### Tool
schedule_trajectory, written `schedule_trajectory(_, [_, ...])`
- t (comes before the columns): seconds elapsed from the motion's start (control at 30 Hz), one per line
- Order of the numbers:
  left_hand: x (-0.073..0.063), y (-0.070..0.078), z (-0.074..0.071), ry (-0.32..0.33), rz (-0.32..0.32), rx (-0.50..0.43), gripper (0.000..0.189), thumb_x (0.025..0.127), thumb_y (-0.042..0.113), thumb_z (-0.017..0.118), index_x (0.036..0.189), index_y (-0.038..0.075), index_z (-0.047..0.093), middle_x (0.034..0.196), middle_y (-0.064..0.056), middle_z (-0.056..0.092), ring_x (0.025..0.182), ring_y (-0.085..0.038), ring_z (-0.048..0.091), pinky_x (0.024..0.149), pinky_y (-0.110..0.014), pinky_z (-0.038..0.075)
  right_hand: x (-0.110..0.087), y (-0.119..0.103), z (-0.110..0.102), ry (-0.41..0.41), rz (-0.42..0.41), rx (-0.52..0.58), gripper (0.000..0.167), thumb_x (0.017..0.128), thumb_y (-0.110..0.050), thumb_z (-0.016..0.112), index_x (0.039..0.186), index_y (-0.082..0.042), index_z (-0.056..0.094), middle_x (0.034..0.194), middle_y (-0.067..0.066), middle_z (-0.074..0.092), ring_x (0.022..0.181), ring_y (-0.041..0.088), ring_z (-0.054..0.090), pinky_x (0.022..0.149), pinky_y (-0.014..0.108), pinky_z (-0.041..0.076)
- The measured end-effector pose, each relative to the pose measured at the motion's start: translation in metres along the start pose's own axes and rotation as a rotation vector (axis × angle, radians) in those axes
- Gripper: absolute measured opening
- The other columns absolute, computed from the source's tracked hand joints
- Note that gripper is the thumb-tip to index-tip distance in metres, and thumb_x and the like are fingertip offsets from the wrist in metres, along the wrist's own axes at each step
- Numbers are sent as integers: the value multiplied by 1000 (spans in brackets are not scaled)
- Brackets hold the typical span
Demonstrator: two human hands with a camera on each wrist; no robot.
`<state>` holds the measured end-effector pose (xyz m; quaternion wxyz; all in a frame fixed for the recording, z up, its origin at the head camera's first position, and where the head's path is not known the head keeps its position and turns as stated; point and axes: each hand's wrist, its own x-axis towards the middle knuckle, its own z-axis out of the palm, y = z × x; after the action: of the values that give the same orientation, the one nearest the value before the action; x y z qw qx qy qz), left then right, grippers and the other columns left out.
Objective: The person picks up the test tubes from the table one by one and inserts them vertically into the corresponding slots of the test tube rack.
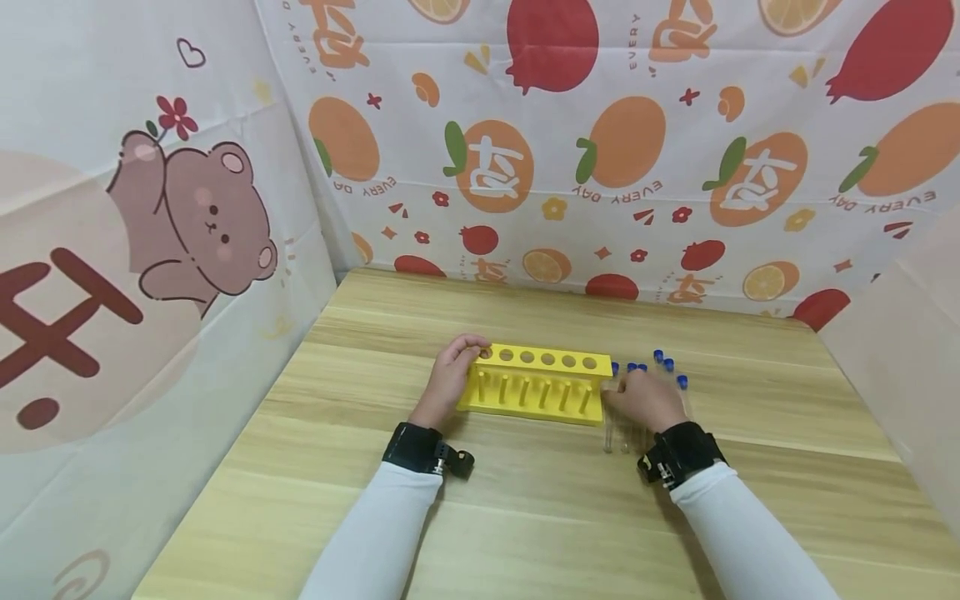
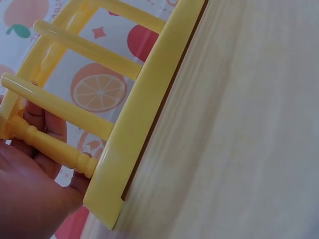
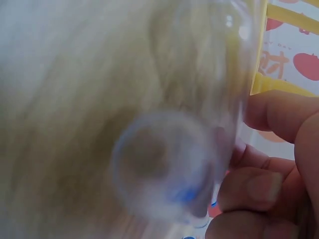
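Observation:
A yellow test tube rack (image 1: 536, 408) stands on the table, with round holes along its top bar and a row of pegs below. My left hand (image 1: 450, 375) grips its left end; in the left wrist view, fingers (image 2: 52, 124) curl behind the end post (image 2: 55, 149). At the rack's right end, my right hand (image 1: 647, 398) pinches a clear test tube (image 1: 607, 433) with a blue cap (image 1: 615, 367). Close up in the right wrist view, the thumb and curled fingers (image 3: 249, 189) are against clear tubing (image 3: 234, 74). Another rounded tube end (image 3: 162, 164) is blurred in front.
More clear tubes with blue caps (image 1: 668, 365) lie around and beyond my right hand, partly hidden by it. The wood-grain table (image 1: 525, 517) meets a fruit-print cloth (image 1: 555, 200) at the back and a bear-print cloth (image 1: 202, 217) at the left.

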<state>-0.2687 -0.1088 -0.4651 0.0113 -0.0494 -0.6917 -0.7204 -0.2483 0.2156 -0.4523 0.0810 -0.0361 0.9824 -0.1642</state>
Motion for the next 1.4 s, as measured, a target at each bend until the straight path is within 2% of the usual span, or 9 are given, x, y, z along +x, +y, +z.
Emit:
schedule_trajectory(0.2, [-3,1,-1,2,-3,-23,25,101,10,45,112,-2,63,103,-13,62,104,-22,55,97,-31,39,3,0,4,4,20,51,48,86,-43,62,52,-18,40,51,-6,30,43,11,32,41,26,24])
schedule_trajectory(0.4, [-3,0,0,5,0,-22,24,101,13,45,112,3,64,100,-8,62,105,-20,55,97,-32,39,3,5,-4,3,53,256,47,89,-41,60,55,-16,39,53,-5,32,46,13,31,45,27,27])
schedule_trajectory(0.47, [-3,-1,-1,8,5,-24,24,100,14,46,111,5,64,100,-7,62,105,-21,55,98,-33,39,2,6,-13,9,66,323,45,90,-41,58,58,-12,45,55,-3,41,49,14,37,47,27,32])
schedule_trajectory(0.63, [-3,-1,-1,7,9,-32,24,100,15,46,112,5,64,99,-6,62,104,-20,56,98,-32,40,-4,13,-32,18,104,564,41,94,-38,56,87,2,65,73,8,67,61,20,62,57,34,54])
schedule_trajectory(0.77, [-3,-1,-2,-1,5,-33,25,101,14,45,115,5,64,99,-5,63,102,-18,57,94,-29,41,-12,23,-39,19,119,765,47,97,-36,55,109,9,60,81,10,71,67,20,69,64,36,59])
schedule_trajectory(0.87, [-4,-2,-3,-6,3,-33,25,101,14,45,115,4,64,100,-6,63,102,-18,57,94,-29,41,-19,28,-40,21,79,939,43,100,-36,53,109,5,60,79,7,72,68,18,70,64,33,59])
schedule_trajectory(1.0, [-4,-3,-4,-9,4,-31,25,101,14,46,115,6,64,102,-8,63,103,-19,56,95,-31,40,-23,27,-43,43,-63,1222,24,102,-28,52,99,-8,64,72,2,72,62,15,70,56,28,57])
schedule_trajectory(1.1, [-4,-4,-3,-11,9,-30,24,100,14,46,115,6,64,102,-8,63,103,-19,56,95,-32,39,-25,20,-47,85,-169,1369,17,104,-21,49,104,-12,63,71,2,71,59,15,69,54,28,57])
schedule_trajectory(1.4, [-2,-4,-2,6,-9,-41,24,100,13,47,115,3,64,99,-7,63,103,-19,56,96,-32,39,-20,-29,-64,131,-260,1440,36,98,-11,57,134,-12,51,88,0,71,73,15,69,64,29,57])
